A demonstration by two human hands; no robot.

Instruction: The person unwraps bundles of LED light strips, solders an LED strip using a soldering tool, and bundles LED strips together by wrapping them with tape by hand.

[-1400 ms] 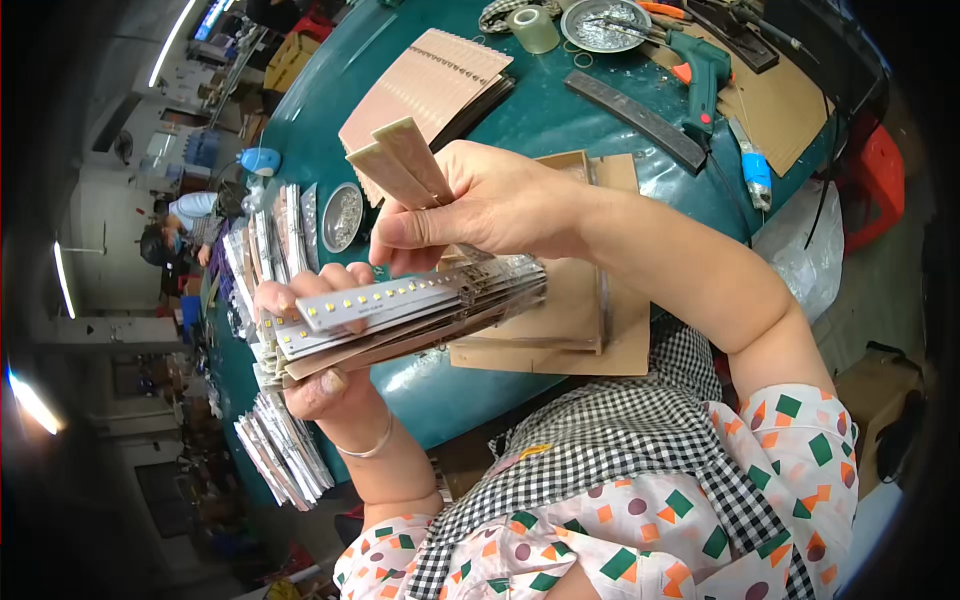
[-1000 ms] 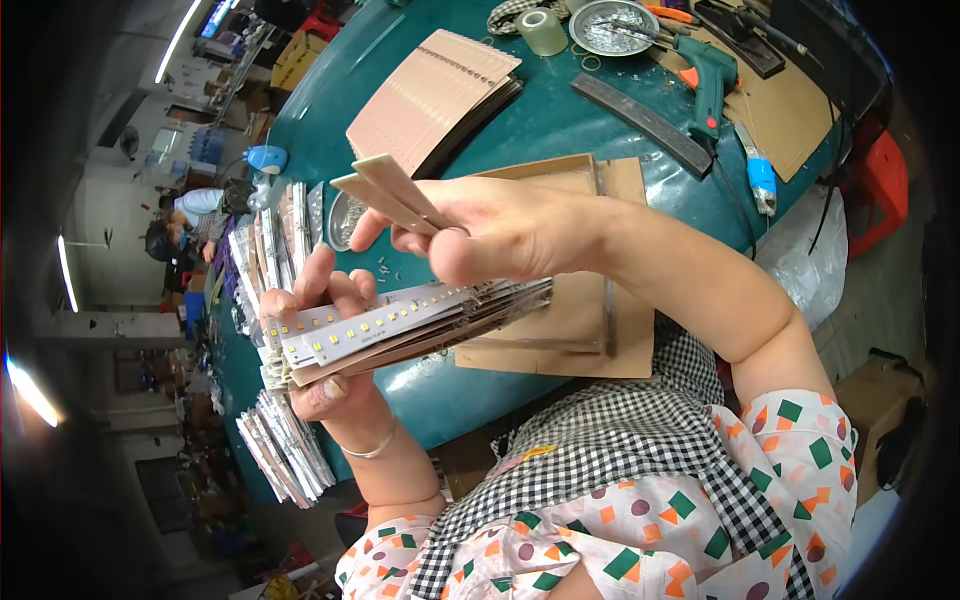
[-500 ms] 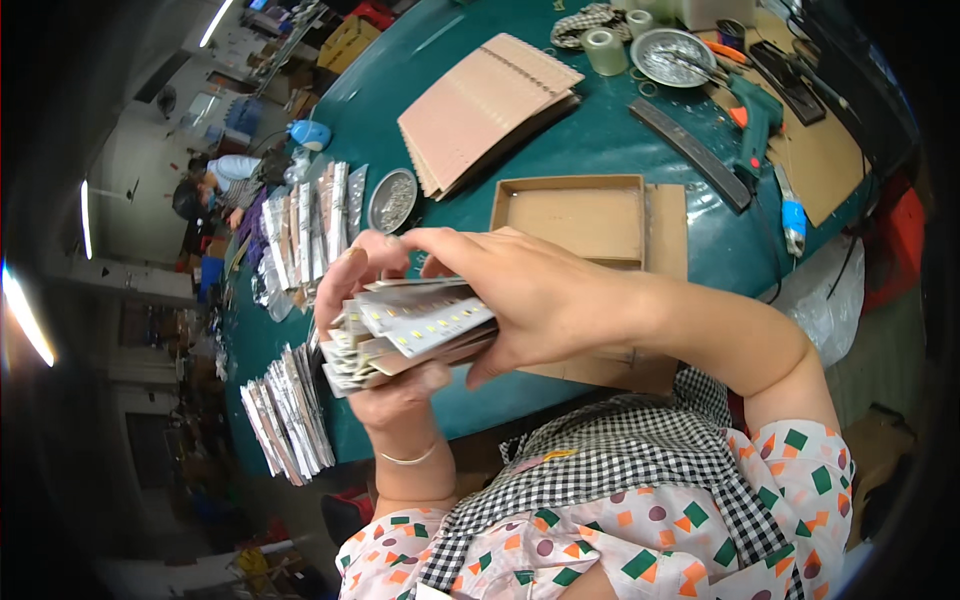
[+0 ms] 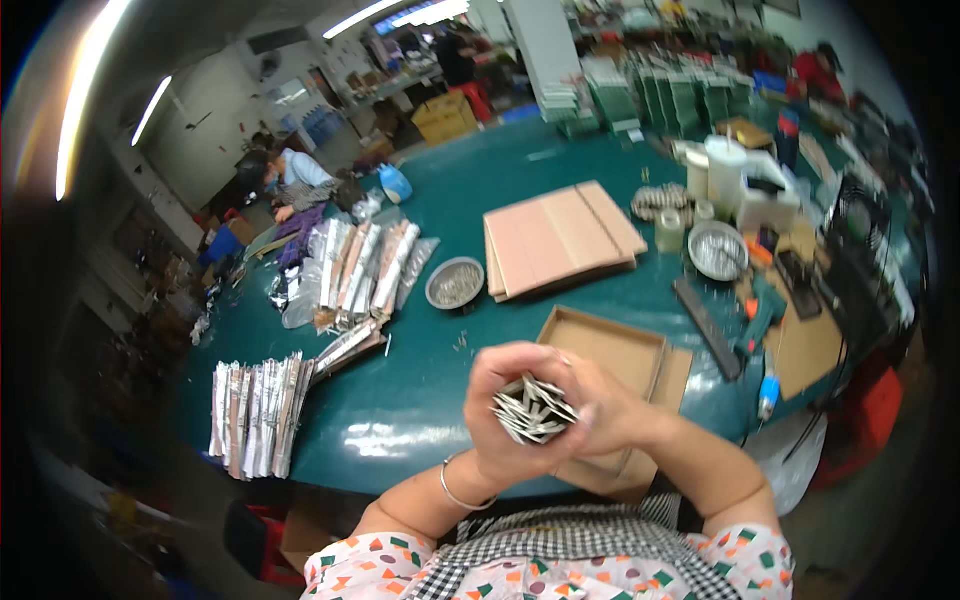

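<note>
A bundle of thin white LED circuit strips (image 4: 532,412) is held in front of me, its ends facing up toward the view. My left hand (image 4: 494,402) wraps round the bundle from the left, with a bangle at the wrist. From the right, my right hand (image 4: 612,408) closes round the same bundle; part of its fingers is hidden. Just beyond the hands lies a shallow cardboard tray (image 4: 575,322). A stack of pinkish panels (image 4: 560,240) rests farther back.
Bundled strips stand at the left (image 4: 255,418), with more bundles (image 4: 365,270) behind them. A bowl of small parts (image 4: 455,284) sits mid-table. On the right are a dark bar (image 4: 706,328), a glue gun (image 4: 765,312) and a metal bowl (image 4: 718,250). A person (image 4: 295,175) sits at the far left.
The bundle has turned from lying sideways, LED faces showing, to end-on, and both hands have closed more tightly round it. The view has tilted up, showing more of the room.
</note>
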